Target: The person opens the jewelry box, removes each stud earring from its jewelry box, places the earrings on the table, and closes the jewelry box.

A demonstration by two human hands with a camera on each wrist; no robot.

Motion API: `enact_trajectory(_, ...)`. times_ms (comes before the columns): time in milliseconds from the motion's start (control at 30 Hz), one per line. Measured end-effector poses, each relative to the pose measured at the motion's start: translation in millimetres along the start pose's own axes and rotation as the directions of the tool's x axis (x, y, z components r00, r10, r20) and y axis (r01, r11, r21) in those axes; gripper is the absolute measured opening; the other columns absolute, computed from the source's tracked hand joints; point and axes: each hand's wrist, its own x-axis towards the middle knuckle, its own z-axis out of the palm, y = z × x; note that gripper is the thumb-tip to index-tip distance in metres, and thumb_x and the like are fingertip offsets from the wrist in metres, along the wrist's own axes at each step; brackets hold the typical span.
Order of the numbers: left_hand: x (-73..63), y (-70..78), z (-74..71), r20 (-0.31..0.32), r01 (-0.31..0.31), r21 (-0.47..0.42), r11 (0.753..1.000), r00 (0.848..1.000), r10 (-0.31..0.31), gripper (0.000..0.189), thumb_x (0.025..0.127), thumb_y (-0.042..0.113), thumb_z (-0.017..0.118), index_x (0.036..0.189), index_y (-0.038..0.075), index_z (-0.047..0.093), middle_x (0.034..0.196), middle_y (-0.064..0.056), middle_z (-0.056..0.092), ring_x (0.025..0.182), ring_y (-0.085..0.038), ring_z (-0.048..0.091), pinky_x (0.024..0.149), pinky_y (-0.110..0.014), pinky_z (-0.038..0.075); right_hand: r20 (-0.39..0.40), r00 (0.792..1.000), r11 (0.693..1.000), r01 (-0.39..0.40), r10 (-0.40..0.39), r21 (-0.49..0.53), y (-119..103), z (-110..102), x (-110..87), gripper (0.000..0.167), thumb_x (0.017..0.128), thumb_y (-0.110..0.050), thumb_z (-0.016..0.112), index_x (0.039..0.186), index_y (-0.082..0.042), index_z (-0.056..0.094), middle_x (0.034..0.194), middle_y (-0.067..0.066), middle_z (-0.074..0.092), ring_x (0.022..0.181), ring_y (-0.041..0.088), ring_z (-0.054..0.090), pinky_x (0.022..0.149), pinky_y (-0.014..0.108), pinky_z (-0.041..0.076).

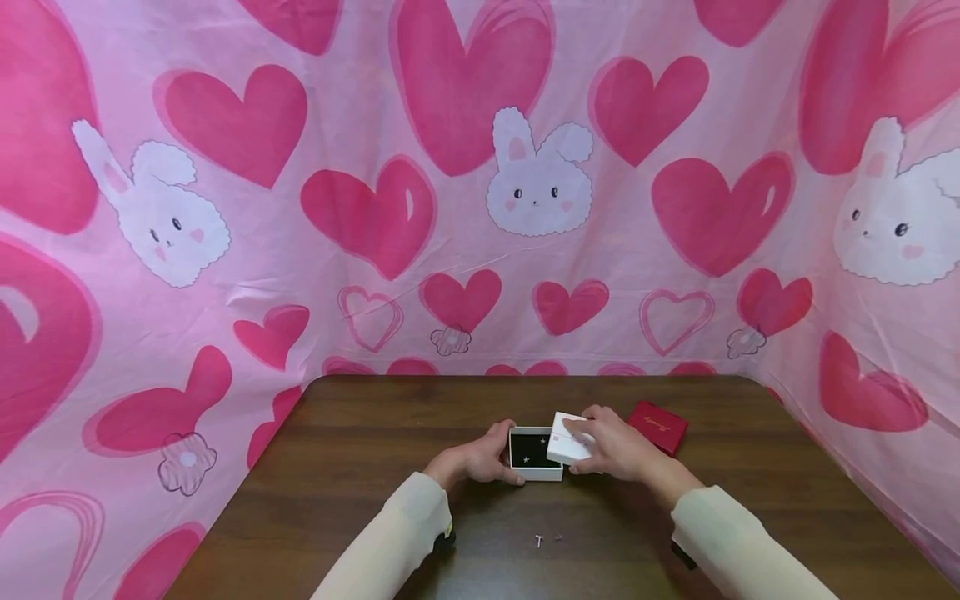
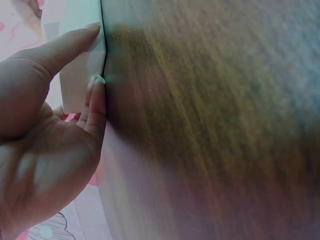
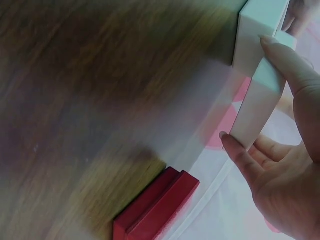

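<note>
In the head view my left hand [image 1: 489, 454] grips the left end of a small white box [image 1: 542, 474], thumb at the front and fingers behind. A black insert [image 1: 528, 447] with two small star-shaped pieces shows inside it. My right hand [image 1: 617, 447] holds the white lid [image 1: 567, 443] between thumb and fingers, tilted over the box's right end. In the right wrist view the lid [image 3: 257, 107] slants away from the box [image 3: 257, 25], with the thumb along its near side. The left wrist view shows the thumb and fingertips on the box's end wall [image 2: 80, 75].
A closed red box [image 1: 660, 427] with gold lettering lies behind my right hand on the brown wooden table [image 1: 337, 500]. Two tiny objects, one a silvery pin-like piece [image 1: 539, 541], lie on the tabletop in front. A pink cloth [image 1: 465, 250] with hearts and rabbits hangs around the table.
</note>
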Motion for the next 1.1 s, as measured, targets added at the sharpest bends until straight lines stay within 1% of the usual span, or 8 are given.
enact_trajectory(233,0.4,0.1,0.4,-0.009,-0.008,0.008,1.0,1.0,0.008,0.078,0.081,0.014,0.086,0.139,0.001,0.035,0.114,-0.008,0.042,0.101,-0.019,0.044,0.091,-0.034,0.04,-0.01,0.999,0.999,-0.035,0.035,-0.026,-2.0,1.4,-2.4,0.083,0.073,-0.039,0.091,0.146,-0.015,0.058,0.132,0.016,0.054,0.12,0.032,0.05,0.088,0.046,0.054)
enact_trajectory(367,0.5,1.5,-0.8,-0.008,-0.006,0.005,1.0,1.0,0.006,0.078,0.082,0.015,0.086,0.139,0.002,0.035,0.115,-0.008,0.041,0.103,-0.02,0.043,0.094,-0.035,0.039,-0.017,0.999,0.998,-0.049,0.049,-0.041,-2.3,-0.5,-2.4,0.083,0.072,-0.038,0.092,0.145,-0.015,0.059,0.132,0.016,0.055,0.12,0.033,0.05,0.086,0.046,0.054)
enact_trajectory(500,1.0,-0.4,-0.4,-0.002,-0.012,0.016,1.0,1.0,0.012,0.078,0.083,0.015,0.085,0.14,0.002,0.034,0.114,-0.008,0.041,0.101,-0.019,0.043,0.092,-0.034,0.04,-0.012,0.998,0.997,-0.06,0.059,-0.039,-2.6,-1.3,-1.7,0.084,0.072,-0.037,0.093,0.145,-0.014,0.059,0.131,0.015,0.056,0.118,0.032,0.05,0.086,0.046,0.055)
enact_trajectory(633,1.2,-2.5,0.6,-0.003,-0.022,0.018,1.0,1.0,0.022,0.078,0.083,0.015,0.085,0.14,0.001,0.033,0.113,-0.007,0.041,0.1,-0.019,0.043,0.09,-0.033,0.04,-0.011,0.999,0.997,-0.052,0.052,-0.052,-1.7,-1.4,-1.7,0.083,0.072,-0.037,0.093,0.144,-0.013,0.06,0.129,0.016,0.056,0.116,0.032,0.051,0.085,0.046,0.054)
enact_trajectory(833,0.7,-1.6,0.1,-0.014,-0.024,0.009,1.0,1.0,0.024,0.077,0.082,0.014,0.086,0.138,0.001,0.035,0.114,-0.008,0.042,0.1,-0.019,0.043,0.091,-0.034,0.039,-0.022,0.999,0.996,-0.044,0.042,-0.072,2.2,-3.2,-3.8,0.082,0.071,-0.039,0.092,0.143,-0.014,0.061,0.129,0.015,0.057,0.115,0.031,0.051,0.084,0.045,0.054)
enact_trajectory(1100,-0.2,-2.2,1.4,-0.016,-0.02,-0.004,1.0,1.0,0.02,0.08,0.081,0.013,0.087,0.14,0.001,0.034,0.115,-0.008,0.042,0.1,-0.019,0.044,0.092,-0.034,0.039,-0.009,1.0,0.998,0.012,-0.012,-0.067,6.9,-9.0,-9.6,0.083,0.073,-0.043,0.09,0.143,-0.012,0.06,0.128,0.014,0.057,0.114,0.03,0.052,0.086,0.047,0.053)
